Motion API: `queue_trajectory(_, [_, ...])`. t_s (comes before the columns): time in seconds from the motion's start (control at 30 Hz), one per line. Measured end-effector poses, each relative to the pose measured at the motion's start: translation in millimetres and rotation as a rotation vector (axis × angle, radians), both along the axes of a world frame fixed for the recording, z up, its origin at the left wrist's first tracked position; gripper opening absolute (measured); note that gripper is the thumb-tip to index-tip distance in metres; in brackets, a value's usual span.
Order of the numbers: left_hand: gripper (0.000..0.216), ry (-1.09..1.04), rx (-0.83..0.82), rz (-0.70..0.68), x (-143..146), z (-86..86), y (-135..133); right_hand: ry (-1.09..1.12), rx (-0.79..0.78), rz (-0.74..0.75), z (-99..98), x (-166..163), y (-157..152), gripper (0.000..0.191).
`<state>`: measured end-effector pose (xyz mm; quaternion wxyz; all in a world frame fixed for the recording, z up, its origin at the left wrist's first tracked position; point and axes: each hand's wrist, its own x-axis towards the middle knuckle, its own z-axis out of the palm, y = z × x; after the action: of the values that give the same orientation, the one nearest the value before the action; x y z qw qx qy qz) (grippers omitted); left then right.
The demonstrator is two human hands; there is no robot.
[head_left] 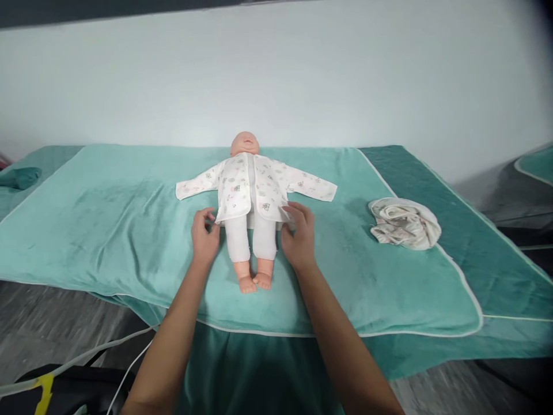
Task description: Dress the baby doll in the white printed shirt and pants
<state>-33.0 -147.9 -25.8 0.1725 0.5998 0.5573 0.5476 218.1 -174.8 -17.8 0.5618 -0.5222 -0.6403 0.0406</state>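
A baby doll (245,145) lies on its back on a teal towel (129,230), head toward the wall. It wears a white printed jacket (235,184), open down the front with sleeves spread, and white trousers (237,236). My left hand (204,235) pinches the jacket's lower left hem beside the doll's hip. On the other side my right hand (299,236) grips the jacket's lower right hem with curled fingers.
A crumpled white printed cloth (404,223) lies on the towel to the right. A darker green cover (488,253) runs under the towel. A rolled teal cloth (19,177) sits far left. White cables (86,351) hang near the floor at lower left.
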Motion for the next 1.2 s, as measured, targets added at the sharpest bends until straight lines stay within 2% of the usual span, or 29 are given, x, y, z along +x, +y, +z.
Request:
queue_trajectory(0.13, [0.045, 0.023, 0.060, -0.064, -1.1, 4.8, -1.8, 0.011, -0.041, 0.065, -0.4, 0.1, 1.0, 0.046])
queue_trajectory(0.3, [0.023, 0.159, -0.067, -0.116, -1.3, 4.8, -3.9, 0.241, -0.191, 0.060, -10.2, 4.4, 4.1, 0.047])
queue_trajectory(0.4, [0.023, 0.182, -0.100, -0.080, -4.2, 2.5, 0.3, 0.419, -0.228, 0.009, -17.0, 7.5, 11.0, 0.042])
queue_trajectory(0.5, [0.026, 0.229, -0.093, 0.035, -16.5, 4.9, 16.0, 0.496, -0.241, -0.066, -21.0, 23.5, 28.6, 0.042])
queue_trajectory(0.6, [0.047, 0.385, -0.099, 0.238, -38.2, 12.4, 41.5, 0.389, -0.303, -0.222, -22.7, 58.4, 54.4, 0.048])
queue_trajectory(0.67, [0.062, 0.444, -0.199, 0.381, -53.7, 17.1, 59.0, 0.223, -0.322, -0.398, -23.6, 85.8, 71.4, 0.054])
queue_trajectory(0.77, [0.067, 0.511, -0.341, 0.411, -72.6, 19.4, 78.9, -0.021, -0.327, -0.546, -24.6, 117.4, 91.6, 0.055])
queue_trajectory(0.97, [0.052, 0.567, -0.297, 0.306, -95.3, 11.5, 97.6, -0.175, -0.480, -0.522, -19.6, 135.9, 119.3, 0.044])
queue_trajectory(1.1, [0.049, 0.517, -0.282, 0.371, -102.8, 8.4, 104.7, -0.150, -0.453, -0.448, -14.6, 144.5, 137.8, 0.039])
queue_trajectory(1.2, [0.050, 0.492, -0.264, 0.439, -104.3, 8.7, 110.3, -0.094, -0.411, -0.485, -13.7, 152.9, 148.9, 0.040])
